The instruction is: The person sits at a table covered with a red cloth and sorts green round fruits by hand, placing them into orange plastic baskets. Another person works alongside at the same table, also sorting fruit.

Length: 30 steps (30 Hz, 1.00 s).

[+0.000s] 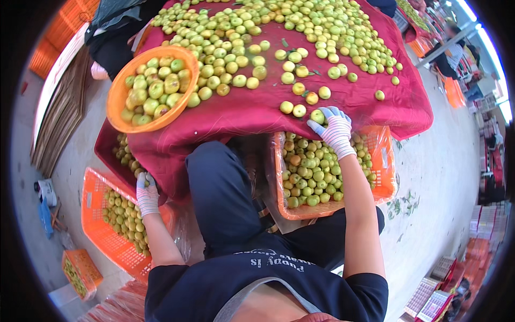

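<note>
My right hand (337, 128), in a striped knit glove, has its thumb and fingers around a green-yellow jujube (317, 116) at the near edge of the red cloth (249, 114). Below that hand is an orange plastic crate (384, 161), lined with clear film and holding many jujubes (316, 171). My left hand (147, 197), gloved the same way, is low at the left beside a cloth fold holding more jujubes (124, 155). A green jujube (147, 183) shows between its fingers. Under my left forearm stands another film-lined orange crate (94, 209) of jujubes.
A round orange basket (114, 108) heaped with jujubes sits on the cloth's left corner. Loose jujubes (225, 52) spread across the far part. Another person in dark clothing (110, 48) is at the upper left, near stacked flat cardboard (64, 108). Leaves (404, 205) litter the floor at right.
</note>
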Motion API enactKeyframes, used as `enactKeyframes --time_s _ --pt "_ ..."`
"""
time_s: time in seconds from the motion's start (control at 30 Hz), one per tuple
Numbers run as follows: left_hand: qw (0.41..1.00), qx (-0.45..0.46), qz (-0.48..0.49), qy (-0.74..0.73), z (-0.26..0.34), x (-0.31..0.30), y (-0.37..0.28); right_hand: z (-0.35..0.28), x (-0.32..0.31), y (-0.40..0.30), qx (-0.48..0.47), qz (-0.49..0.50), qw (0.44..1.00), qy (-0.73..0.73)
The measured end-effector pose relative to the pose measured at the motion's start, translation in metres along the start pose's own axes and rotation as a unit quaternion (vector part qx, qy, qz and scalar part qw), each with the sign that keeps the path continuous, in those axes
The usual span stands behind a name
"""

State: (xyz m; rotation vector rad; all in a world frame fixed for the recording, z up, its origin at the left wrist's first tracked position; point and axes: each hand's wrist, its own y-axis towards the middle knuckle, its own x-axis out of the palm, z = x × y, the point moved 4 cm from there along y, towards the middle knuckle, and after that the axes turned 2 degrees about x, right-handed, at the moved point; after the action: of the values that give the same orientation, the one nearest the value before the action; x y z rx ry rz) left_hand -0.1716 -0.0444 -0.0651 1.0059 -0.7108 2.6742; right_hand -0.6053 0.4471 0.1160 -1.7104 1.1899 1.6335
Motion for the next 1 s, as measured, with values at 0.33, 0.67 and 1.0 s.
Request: enactKeyframes --time_s 0.33,0.67,1.0 --pt "0.96 -0.212 -0.18 -0.031 0.016 0.148 -0.128 0.016 0.01 0.005 0.051 -0.037 0.987 0.15" --pt "0.884 -0.289 -0.367 -0.019 -0.05 0.285 -0.21 0.013 0.018 0.029 0.103 -0.121 0.987 0.019" --pt "0.886 -0.315 -0.338 -0.02 -0.057 0.288 -0.219 -0.014 -0.003 0.02 0.095 -0.119 0.988 -0.038"
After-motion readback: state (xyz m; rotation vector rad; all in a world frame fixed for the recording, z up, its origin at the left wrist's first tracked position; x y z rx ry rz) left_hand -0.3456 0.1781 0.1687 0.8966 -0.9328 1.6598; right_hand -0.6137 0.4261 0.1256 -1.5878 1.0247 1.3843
